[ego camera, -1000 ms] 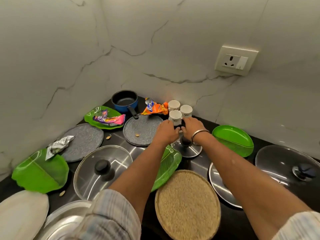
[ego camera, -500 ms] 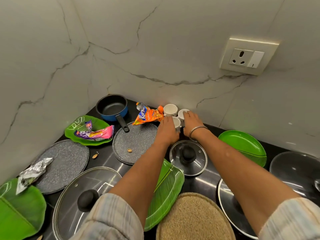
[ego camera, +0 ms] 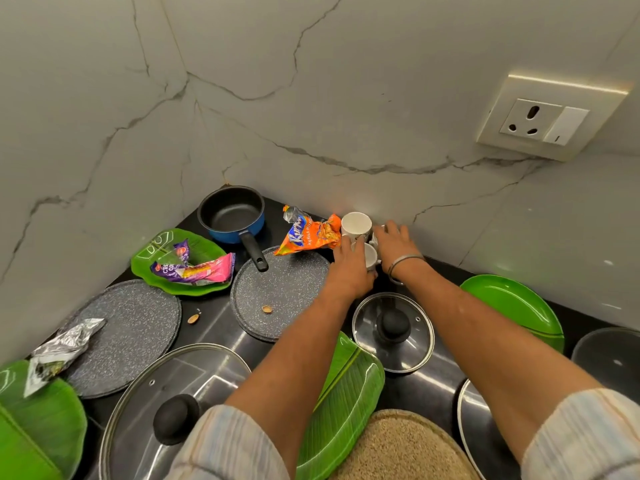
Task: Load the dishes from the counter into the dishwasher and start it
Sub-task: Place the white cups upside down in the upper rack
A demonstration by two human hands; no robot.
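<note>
Marble-patterned walls meet in a corner above a black counter (ego camera: 221, 327) crowded with dishes. At the back, against the wall, stand three white cups: the rear cup (ego camera: 356, 225) is upright with its inside bare, the near cup (ego camera: 370, 256) sits just in front of it, and a third is almost hidden under the right hand (ego camera: 393, 242). The left hand (ego camera: 349, 268) curls its fingers around the near cup, gripping its side. The right hand lies over the third cup with fingers spread; whether it grips it I cannot tell. A metal bangle (ego camera: 403, 268) circles that wrist.

Touching the rear cup on its left lies an orange snack packet (ego camera: 310, 235), partly over a speckled grey plate (ego camera: 280, 292) that carries one small nut shell (ego camera: 267, 309). A blue saucepan (ego camera: 233, 216) in the corner holds nothing, its black handle reaching over that plate. A green leaf-shaped plate (ego camera: 162, 252) holds a pink and purple wrapper (ego camera: 197, 270). Another speckled plate (ego camera: 135, 334) carries a silver foil wrapper (ego camera: 60, 351) that also overlaps a green plate (ego camera: 41, 420) at the lower left.

Just beneath the wrists sits a small glass lid (ego camera: 393, 332) with a black knob; a larger glass lid (ego camera: 166, 410) lies nearer the person. A banana-leaf plate (ego camera: 346, 400) lies beneath the left forearm, a woven mat (ego camera: 405, 448) beside it, and another green plate (ego camera: 512, 306) to the right.
</note>
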